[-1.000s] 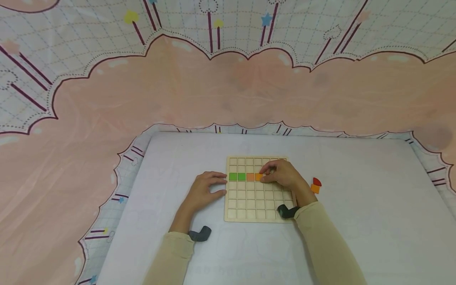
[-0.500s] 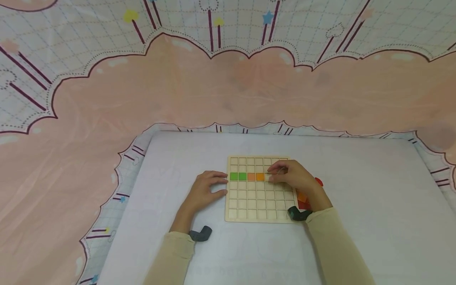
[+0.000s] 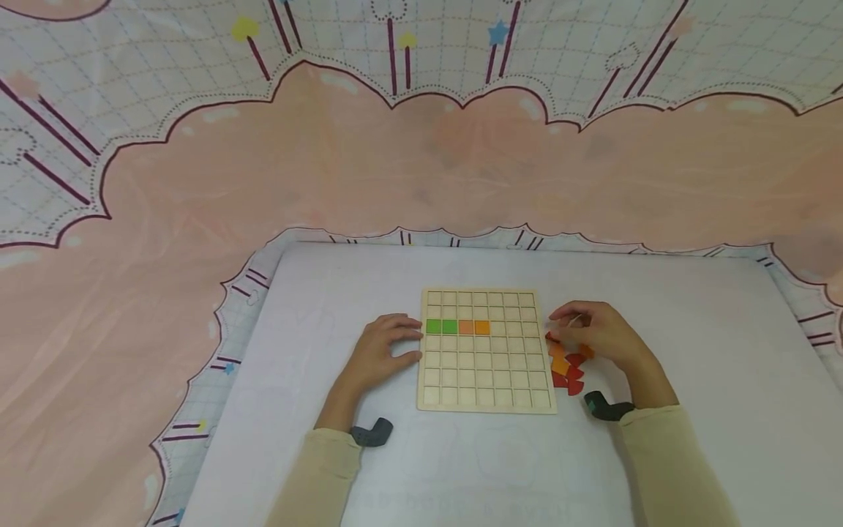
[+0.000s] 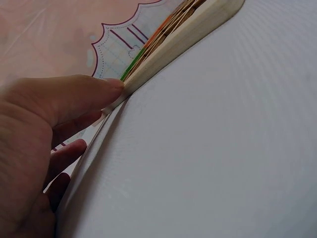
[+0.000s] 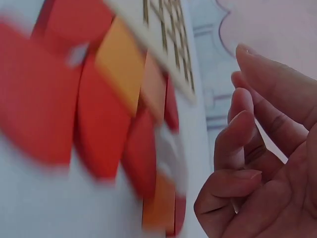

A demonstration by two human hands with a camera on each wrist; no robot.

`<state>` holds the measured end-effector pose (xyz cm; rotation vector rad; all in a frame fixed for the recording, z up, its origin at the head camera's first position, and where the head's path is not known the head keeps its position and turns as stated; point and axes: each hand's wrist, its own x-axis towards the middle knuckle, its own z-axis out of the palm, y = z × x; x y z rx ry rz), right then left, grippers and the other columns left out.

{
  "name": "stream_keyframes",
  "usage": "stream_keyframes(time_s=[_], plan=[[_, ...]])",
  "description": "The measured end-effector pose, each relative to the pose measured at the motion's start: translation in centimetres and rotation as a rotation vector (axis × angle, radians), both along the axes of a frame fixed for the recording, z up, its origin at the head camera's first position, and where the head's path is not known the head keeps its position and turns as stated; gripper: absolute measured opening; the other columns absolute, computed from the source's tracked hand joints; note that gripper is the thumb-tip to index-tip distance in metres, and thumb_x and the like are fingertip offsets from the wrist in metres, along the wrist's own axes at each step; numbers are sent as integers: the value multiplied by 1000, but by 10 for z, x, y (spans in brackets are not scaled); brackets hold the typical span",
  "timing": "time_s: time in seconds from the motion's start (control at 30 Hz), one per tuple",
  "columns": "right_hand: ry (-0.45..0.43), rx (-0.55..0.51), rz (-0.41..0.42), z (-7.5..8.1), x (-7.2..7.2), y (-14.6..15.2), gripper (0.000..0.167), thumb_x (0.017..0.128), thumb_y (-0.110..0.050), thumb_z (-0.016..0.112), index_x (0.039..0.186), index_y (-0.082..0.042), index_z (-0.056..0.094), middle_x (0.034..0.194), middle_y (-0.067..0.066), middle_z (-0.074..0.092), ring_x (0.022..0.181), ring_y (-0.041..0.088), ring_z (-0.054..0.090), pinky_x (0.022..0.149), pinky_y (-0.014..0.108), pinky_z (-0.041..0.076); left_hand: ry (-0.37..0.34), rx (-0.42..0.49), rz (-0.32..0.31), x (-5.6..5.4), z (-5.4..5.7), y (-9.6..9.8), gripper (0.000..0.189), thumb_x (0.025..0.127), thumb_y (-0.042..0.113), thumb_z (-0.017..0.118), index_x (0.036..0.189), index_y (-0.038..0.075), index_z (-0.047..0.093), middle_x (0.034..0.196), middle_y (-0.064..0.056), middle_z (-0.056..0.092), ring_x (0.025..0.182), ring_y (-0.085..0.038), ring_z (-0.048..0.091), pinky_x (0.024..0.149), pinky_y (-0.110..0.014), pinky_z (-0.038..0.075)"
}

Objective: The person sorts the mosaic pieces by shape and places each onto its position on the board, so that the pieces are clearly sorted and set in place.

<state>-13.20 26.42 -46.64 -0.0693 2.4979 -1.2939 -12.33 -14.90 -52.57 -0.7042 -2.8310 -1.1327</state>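
Observation:
A square wooden grid board lies on the white table. One row holds two green tiles, a salmon tile and an orange tile. My left hand touches the board's left edge with extended fingers; its thumb rests at the rim in the left wrist view. Right of the board, my right hand is over a cluster of loose pieces. Its fingers are loosely bent, and nothing shows between them in the right wrist view. Red rounded pieces and an orange square lie beside it.
The pieces sit close against the board's right edge, partly overlapping, some hidden under my right hand. Dark wrist-worn devices stick out from both wrists. A pink and white patterned cloth surrounds the table.
My right hand has moved right, off the board to the loose pieces, uncovering the board's right side and the cluster. My left hand stays at the left edge.

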Motion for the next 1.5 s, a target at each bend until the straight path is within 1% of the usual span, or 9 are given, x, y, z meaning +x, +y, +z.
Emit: stream_keyframes(time_s=[0.2,0.27,0.37,0.43,0.5,0.67,0.8,1.03,1.5], plan=[[-19,119,-37,1,7,20,35,91,-30,76,118,-8,71,104,11,68,97,25,57,75,30,54,16,7,4,2,1,0,31,82,23,85,111,15,78,129,2,70,136,-26,53,115,-55,37],[-13,169,-40,0,8,24,36,91,-33,76,118,-9,72,112,13,66,103,28,55,81,36,52,16,13,3,2,1,0,31,82,22,85,111,15,78,129,2,70,136,-26,54,116,-54,36],[-8,219,-29,-3,9,32,38,90,-36,77,117,-10,73,125,17,61,115,35,51,92,50,50,18,18,3,2,2,1,31,82,22,85,111,15,78,129,2,70,136,-26,54,120,-54,31],[-14,230,-10,-5,9,38,38,89,-37,77,118,-11,73,132,18,59,122,37,48,100,58,46,25,14,3,2,3,1,31,81,22,85,111,15,78,129,2,71,136,-26,54,122,-54,27],[-24,219,21,-8,8,45,37,88,-33,79,118,-12,73,133,19,59,124,38,48,104,61,43,23,10,5,2,3,1,31,81,22,85,111,15,78,128,2,71,136,-25,55,124,-54,25],[-48,186,101,-9,7,56,36,84,-24,83,117,-14,73,125,13,62,120,32,48,100,48,43,9,2,-3,1,2,1,31,82,23,85,112,15,78,129,2,70,137,-24,54,124,-51,24],[-60,190,133,-9,6,59,36,81,-25,85,115,-17,75,121,9,62,116,28,49,93,40,44,4,-4,-11,0,1,0,31,83,25,84,112,16,78,130,2,70,137,-24,54,123,-51,27],[-24,265,159,-12,1,54,29,79,-22,86,107,-21,77,116,6,61,115,28,51,92,40,47,21,-1,4,0,-2,0,32,82,25,85,112,18,78,129,5,70,136,-22,54,113,-53,35],[-34,302,154,-12,-4,47,29,78,-22,88,102,-16,72,110,8,59,109,28,51,88,37,50,4,-14,11,-2,-2,-1,32,82,26,84,113,19,78,130,6,70,137,-21,53,112,-52,35]])
